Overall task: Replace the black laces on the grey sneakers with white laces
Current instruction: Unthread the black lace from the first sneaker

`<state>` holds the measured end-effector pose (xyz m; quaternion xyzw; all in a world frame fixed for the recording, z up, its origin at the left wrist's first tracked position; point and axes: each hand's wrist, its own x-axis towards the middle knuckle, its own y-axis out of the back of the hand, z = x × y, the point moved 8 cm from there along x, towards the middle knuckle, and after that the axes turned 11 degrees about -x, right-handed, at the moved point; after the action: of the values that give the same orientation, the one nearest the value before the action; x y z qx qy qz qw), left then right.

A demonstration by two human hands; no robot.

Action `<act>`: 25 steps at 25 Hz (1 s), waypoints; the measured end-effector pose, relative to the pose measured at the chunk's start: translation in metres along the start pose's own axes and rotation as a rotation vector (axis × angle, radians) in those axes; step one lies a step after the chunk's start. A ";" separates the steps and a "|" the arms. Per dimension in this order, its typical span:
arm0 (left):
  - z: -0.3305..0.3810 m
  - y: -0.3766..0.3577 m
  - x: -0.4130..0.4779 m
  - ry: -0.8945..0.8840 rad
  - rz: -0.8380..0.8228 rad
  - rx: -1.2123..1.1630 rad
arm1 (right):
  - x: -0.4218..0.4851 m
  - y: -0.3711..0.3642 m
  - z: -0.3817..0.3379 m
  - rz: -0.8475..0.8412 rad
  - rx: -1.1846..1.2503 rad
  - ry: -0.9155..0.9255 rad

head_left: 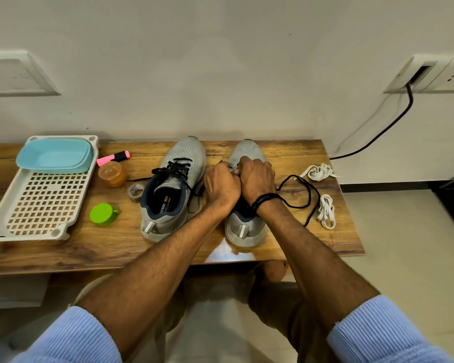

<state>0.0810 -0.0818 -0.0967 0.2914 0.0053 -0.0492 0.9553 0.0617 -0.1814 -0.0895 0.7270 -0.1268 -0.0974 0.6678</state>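
Both hands are clenched over the front eyelets of the right sneaker (247, 150). My left hand (220, 184) and right hand (256, 179) meet knuckle to knuckle and pinch a small pale lace tip (232, 169) between them. I cannot tell which lace it belongs to.

The left sneaker (184, 153) stands just beside it, fully laced in black (177, 170).

Risks noted:
- A loose black lace (308, 189) appears wound round my right wrist and trails toward the white laces, one bundle (317, 172) behind it and another (326, 210) near the table's right edge. A sharp pull could drag that lace through them or sweep one off.
- The right sneaker's heel sits close to the front edge, so hard tugging could shift it over.

Surface: a wooden table (299, 244) against a pale wall. To the left are a perforated tray (40, 203) holding a blue tub (55, 153), a pink highlighter (113, 157), an orange jar (112, 174), a tape roll (135, 191) and a green cup (102, 214). A black cable (393, 121) runs down from a wall socket (430, 74) at the right.
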 end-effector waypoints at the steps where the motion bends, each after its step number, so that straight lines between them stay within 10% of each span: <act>1: -0.002 -0.001 0.001 0.002 -0.005 0.012 | 0.001 -0.001 -0.001 -0.011 -0.008 0.008; 25: 0.013 0.013 -0.004 -0.062 0.116 -0.122 | -0.006 0.020 0.008 0.123 0.179 -0.100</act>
<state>0.0783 -0.0777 -0.0788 0.2307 -0.0380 -0.0022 0.9723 0.0522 -0.1884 -0.0707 0.7687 -0.2124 -0.0809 0.5979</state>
